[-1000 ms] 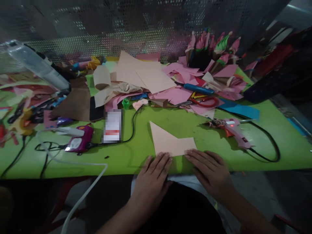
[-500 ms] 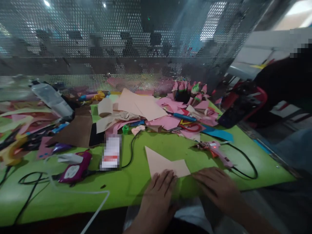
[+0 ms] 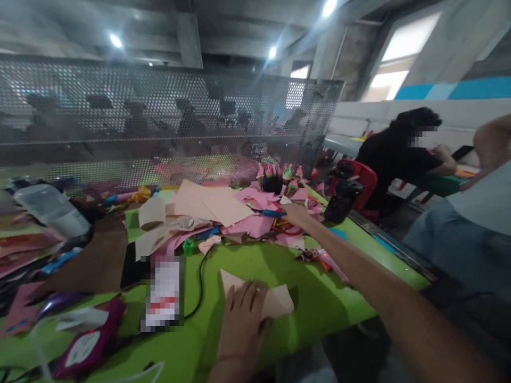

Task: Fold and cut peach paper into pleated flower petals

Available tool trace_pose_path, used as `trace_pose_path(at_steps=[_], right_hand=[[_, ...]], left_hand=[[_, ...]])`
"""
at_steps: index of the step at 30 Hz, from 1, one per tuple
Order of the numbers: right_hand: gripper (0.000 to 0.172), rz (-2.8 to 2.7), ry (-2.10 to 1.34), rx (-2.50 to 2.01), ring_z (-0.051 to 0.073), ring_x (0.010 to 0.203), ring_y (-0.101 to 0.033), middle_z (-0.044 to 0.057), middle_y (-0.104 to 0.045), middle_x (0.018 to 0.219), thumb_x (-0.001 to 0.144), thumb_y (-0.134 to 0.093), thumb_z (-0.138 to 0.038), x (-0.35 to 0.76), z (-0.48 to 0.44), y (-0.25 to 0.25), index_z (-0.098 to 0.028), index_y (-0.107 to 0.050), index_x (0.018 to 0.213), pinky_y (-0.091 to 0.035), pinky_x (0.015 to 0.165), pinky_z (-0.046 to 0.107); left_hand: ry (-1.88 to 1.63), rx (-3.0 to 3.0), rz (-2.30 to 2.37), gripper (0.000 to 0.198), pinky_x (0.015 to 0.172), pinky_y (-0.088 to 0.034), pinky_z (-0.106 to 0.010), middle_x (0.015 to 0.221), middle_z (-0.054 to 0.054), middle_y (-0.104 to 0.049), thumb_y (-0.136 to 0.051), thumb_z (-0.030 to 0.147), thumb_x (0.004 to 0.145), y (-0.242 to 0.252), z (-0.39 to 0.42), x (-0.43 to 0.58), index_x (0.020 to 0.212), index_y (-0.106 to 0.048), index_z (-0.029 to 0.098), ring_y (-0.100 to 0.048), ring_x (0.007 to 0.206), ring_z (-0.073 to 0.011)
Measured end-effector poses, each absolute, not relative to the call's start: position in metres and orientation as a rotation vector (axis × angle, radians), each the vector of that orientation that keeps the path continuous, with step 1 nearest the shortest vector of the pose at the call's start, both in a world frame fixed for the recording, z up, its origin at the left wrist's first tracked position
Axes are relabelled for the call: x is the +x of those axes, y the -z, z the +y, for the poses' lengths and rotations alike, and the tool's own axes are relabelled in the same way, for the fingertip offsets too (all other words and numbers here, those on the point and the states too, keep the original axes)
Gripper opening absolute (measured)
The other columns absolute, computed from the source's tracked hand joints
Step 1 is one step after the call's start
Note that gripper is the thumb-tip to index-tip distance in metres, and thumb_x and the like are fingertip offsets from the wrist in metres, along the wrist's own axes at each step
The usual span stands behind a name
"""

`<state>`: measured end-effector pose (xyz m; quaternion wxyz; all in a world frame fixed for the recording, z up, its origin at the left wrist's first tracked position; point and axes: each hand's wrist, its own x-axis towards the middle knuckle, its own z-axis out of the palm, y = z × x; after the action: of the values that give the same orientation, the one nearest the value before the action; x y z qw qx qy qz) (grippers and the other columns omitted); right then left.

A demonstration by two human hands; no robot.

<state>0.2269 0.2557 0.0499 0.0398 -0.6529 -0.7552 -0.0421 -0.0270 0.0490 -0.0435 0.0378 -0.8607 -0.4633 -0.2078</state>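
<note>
Both of the person's arms are bare from what shows at the bottom edge up to the fingers, with no sleeve, cuff, watch, ring or glove visible on them. The bare left hand (image 3: 243,314) is broad, its nails short and plain. The bare right hand (image 3: 294,213) is small and blurred at the end of a long bare forearm.
</note>
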Motion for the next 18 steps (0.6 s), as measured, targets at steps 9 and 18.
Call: trace_pose_path(at_steps=[9,18], right_hand=[[0.034,-2.182,0.126,-2.033,0.024,0.104,-0.062,0.013,-0.058,0.126,0.090,-0.063,-0.028,0.230,0.265,-0.053,-0.016,-0.058,0.121,-0.053,0.086,0.041],[0.034,-2.074,-0.043,-1.810,0.024,0.100,-0.062,0.008,-0.067,0.112,0.078,-0.063,-0.019,0.274,0.179,-0.085,-0.017,-0.059,0.112,-0.048,0.085,0.032]], left_hand=[[0.712,-2.601,-1.374,0.063,0.110,-0.037,-0.044,0.105,-0.004,-0.069,-0.061,0.017,0.082,0.053,0.051,-0.024,0.143,-0.044,0.025,-0.061,0.102,-0.0223],[0.695,-2.839,-1.317,0.033,0.110,-0.036,-0.044,0.097,0.000,-0.070,-0.058,0.007,0.079,0.028,0.041,-0.025,0.105,-0.062,0.027,-0.064,0.096,-0.0200]])
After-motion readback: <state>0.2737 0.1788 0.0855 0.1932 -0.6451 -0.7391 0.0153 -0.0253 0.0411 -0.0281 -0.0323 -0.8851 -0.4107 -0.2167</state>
